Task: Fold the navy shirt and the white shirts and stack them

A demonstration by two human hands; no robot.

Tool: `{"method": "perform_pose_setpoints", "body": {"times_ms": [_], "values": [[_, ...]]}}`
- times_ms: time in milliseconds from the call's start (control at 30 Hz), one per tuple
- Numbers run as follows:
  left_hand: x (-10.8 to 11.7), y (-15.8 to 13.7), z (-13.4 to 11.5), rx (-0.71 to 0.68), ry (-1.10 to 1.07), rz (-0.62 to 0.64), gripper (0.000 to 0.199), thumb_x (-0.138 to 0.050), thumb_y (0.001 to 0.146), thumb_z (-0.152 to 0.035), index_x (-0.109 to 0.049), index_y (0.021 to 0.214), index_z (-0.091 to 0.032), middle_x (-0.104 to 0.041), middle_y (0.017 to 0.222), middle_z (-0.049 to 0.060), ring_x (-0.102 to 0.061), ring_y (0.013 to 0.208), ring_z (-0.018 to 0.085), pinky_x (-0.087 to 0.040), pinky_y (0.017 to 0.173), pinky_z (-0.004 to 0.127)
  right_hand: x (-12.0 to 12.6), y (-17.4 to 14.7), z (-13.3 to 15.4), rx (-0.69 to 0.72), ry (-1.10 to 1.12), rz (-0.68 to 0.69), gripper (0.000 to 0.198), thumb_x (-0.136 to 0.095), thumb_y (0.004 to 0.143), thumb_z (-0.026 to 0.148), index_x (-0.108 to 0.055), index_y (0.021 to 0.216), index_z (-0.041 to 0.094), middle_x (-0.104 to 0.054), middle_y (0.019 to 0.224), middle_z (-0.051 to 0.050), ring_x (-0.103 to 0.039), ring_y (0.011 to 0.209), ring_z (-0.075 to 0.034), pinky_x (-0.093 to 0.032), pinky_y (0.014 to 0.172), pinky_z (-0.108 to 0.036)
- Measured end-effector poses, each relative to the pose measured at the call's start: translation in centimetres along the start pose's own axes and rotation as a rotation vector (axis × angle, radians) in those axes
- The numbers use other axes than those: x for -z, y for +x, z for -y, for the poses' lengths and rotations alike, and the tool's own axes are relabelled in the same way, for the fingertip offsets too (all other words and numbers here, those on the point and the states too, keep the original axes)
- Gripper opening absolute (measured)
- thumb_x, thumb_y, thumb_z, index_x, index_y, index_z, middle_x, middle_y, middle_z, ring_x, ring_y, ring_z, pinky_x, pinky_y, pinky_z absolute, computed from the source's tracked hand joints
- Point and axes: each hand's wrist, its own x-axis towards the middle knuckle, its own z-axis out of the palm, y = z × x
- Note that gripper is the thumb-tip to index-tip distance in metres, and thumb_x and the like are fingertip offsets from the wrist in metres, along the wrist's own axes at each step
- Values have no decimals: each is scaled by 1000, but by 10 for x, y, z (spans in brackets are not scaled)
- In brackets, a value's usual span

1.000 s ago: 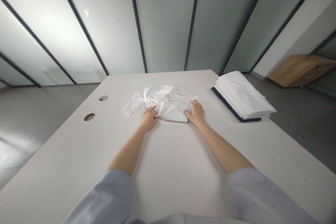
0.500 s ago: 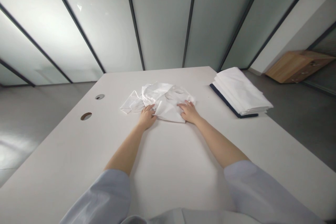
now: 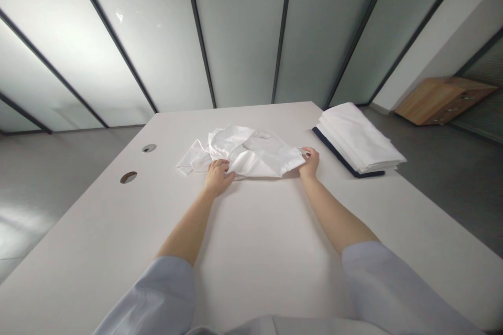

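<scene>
A rumpled white garment [image 3: 255, 153] with a slight sheen lies spread on the white table, its thin folds loose toward the left. At its near left edge, my left hand [image 3: 217, 177] is closed on the fabric, with the fingers bent over it and the thumb along the edge. My right hand [image 3: 310, 162] pinches the garment's right corner between thumb and fingers. That corner is pulled out to the right and slightly lifted off the table.
To the right, a stack of folded white cloth [image 3: 359, 138] rests on a dark navy folded piece [image 3: 341, 157] near the table edge. Two round holes [image 3: 128, 177] pierce the table [image 3: 259, 251] at left. Frosted panels rise beyond; a wooden cabinet [image 3: 440, 99] stands far right.
My right hand has moved right from lying on the fabric to pinching its corner, drawing the garment out wider to the right. My left hand stays at nearly the same place.
</scene>
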Motion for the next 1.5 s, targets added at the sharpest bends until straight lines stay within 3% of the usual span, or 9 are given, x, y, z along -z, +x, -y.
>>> {"method": "perform_pose_setpoints", "body": {"times_ms": [100,200,400,567,933,1033,1133,1300,1500], "values": [[1,2,3,23,-55,41,41,-39,92,-43,-60,65,-21,-68,84,6,-61,91,21,-45,91,35,12,0,10,-184,61,-266,36,-33,78,21,-54,107,17,-57,104,-13,-55,95,-27,-45,86,-42],[1,4,5,164,-68,34,47,-28,96,-39,-60,68,-20,-63,70,5,-61,79,20,-47,80,33,29,-4,38,66,36,-259,31,-37,82,24,-56,106,19,-59,104,-13,-54,105,-29,-39,95,-46],[-7,-1,-2,124,-25,-9,40,-59,82,-38,-59,118,-21,-61,121,10,-55,115,25,-42,99,37,44,-41,119,566,-29,467,28,-46,89,35,-65,103,21,-68,98,-9,-61,98,-25,-41,94,-38],[-7,-4,-7,149,77,75,61,-59,84,-46,-45,139,-25,-46,146,11,-41,134,31,-35,107,43,24,-94,148,607,-152,834,76,-64,78,56,-47,140,15,-54,138,-17,-49,126,-32,-37,103,-41],[8,1,-13,218,79,28,35,-41,94,-35,-65,116,-22,-75,92,5,-67,98,24,-39,98,38,3,-50,93,215,-205,585,41,-49,84,17,-60,123,21,-62,130,-10,-46,130,-30,-29,110,-52],[3,-1,-12,88,74,19,31,-49,88,-29,-67,112,-23,-73,104,5,-62,109,25,-34,106,40,4,-42,81,53,-132,273,41,-45,82,19,-59,121,17,-61,128,-14,-36,137,-35,-26,110,-58],[-3,-4,-14,25,117,21,39,-49,87,-27,-60,124,-21,-60,133,8,-48,128,26,-31,110,43,8,-48,86,200,22,50,43,-41,84,22,-54,125,17,-57,128,-15,-35,137,-31,-27,112,-54],[-5,-7,-23,70,206,45,58,-56,86,-42,-46,138,-18,-41,149,13,-45,129,32,-41,101,43,6,-80,117,699,118,416,47,-49,87,32,-50,132,20,-50,139,-14,-37,136,-29,-32,110,-50],[-1,-4,-18,154,96,116,31,-50,90,-31,-62,116,-19,-64,119,13,-60,110,28,-44,95,38,1,-88,129,587,-172,755,50,-57,87,34,-53,133,16,-56,135,-16,-45,129,-29,-36,105,-46]]}}
